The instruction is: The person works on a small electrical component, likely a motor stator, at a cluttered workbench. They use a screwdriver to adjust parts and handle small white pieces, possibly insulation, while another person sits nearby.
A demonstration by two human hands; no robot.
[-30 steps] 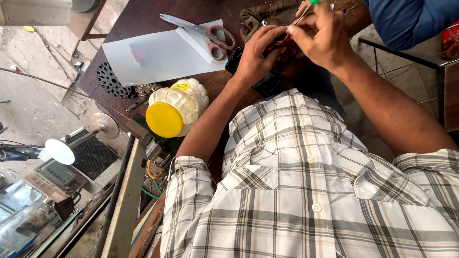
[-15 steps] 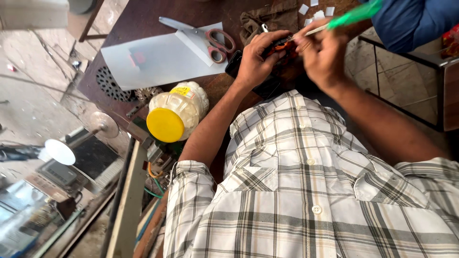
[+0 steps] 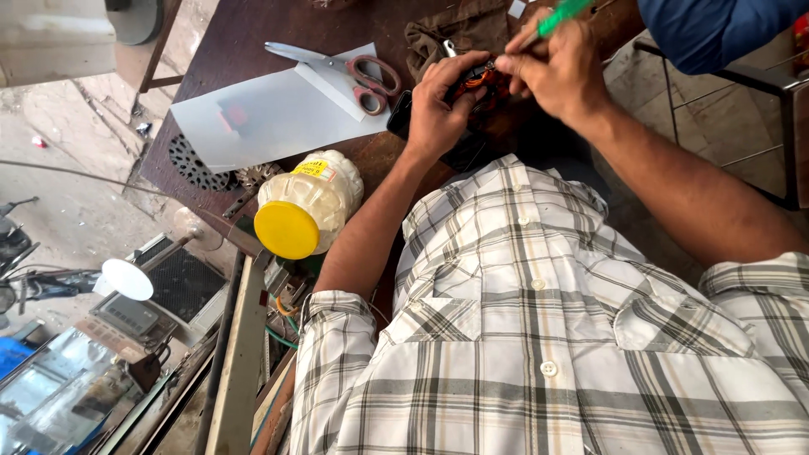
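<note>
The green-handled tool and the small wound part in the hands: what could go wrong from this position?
1. The right hand works the green-handled tool close to the left hand's fingers, which hold the small red-wound part; a slip could jab them.
2. The same slip might damage the part's windings.
3. The plastic jar with the yellow lid lies on its side near the table edge, beside the left forearm; a nudge might roll it off.

Just beside your left hand (image 3: 438, 109) lie steel-bladed scissors with glossy red plastic handles (image 3: 350, 69) on a smooth matt white paper sheet (image 3: 270, 114), over the dull, worn dark wooden tabletop (image 3: 236, 38), with a translucent ribbed plastic jar with a glossy yellow lid (image 3: 305, 205) nearer you.
</note>
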